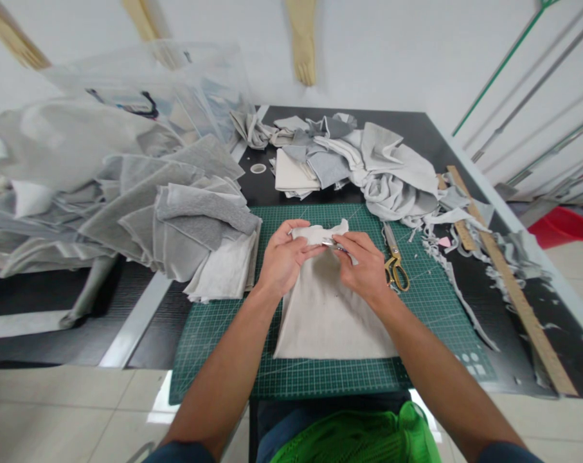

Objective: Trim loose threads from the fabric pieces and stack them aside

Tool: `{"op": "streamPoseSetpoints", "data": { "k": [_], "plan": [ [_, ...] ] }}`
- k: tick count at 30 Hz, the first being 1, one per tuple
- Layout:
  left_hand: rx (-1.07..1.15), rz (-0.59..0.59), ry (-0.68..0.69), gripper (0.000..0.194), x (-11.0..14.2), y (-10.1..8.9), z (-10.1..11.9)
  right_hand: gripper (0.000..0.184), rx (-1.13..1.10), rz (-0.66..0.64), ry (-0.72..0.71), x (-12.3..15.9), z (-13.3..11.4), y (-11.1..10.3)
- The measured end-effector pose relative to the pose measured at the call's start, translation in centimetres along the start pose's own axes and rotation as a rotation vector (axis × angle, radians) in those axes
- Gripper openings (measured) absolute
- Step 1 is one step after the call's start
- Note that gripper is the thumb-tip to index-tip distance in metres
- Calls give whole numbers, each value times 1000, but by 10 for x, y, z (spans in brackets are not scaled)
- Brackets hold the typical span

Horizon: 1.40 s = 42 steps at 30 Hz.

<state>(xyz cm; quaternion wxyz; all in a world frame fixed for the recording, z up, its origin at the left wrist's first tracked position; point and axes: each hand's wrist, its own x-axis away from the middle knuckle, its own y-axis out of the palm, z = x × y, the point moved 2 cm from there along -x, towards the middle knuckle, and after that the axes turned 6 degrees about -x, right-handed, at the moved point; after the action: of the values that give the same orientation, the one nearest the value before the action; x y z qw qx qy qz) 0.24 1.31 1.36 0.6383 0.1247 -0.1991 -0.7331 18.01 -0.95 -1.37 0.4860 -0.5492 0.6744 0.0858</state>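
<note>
A light beige cloth (334, 315) lies on the green cutting mat (218, 347), its far edge lifted and bunched. My left hand (282, 257) is closed on that raised edge, thumb on top. In my right hand (363, 262) is a small silver tool that looks like thread snips (330, 243), its tip against the cloth beside my left fingertips. Its grip is mostly hidden by my fingers. Just right of my right hand, gold-handled scissors (396, 265) rest on the mat.
Grey cloth pieces (175, 218) are heaped at left before a clear plastic bin (209, 83). More folded fabric (339, 154) and a white tape roll (258, 168) sit at the back. A long wooden ruler (513, 289) and scraps lie right; a red bucket (564, 225) stands beyond.
</note>
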Motion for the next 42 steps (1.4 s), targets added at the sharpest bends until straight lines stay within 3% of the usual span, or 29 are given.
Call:
{"op": "streamPoseSetpoints", "data": {
  "k": [21, 33, 42],
  "plan": [
    [-54, 38, 70, 29, -1, -3, -2, 29, -19, 37, 76, -1, 2, -2],
    [-154, 49, 101, 28, 0, -3, -4, 31, -22, 4, 14, 0, -1, -1],
    [-95, 20, 25, 30, 0, -4, 0, 31, -2, -31, -5, 0, -4, -2]
  ]
}}
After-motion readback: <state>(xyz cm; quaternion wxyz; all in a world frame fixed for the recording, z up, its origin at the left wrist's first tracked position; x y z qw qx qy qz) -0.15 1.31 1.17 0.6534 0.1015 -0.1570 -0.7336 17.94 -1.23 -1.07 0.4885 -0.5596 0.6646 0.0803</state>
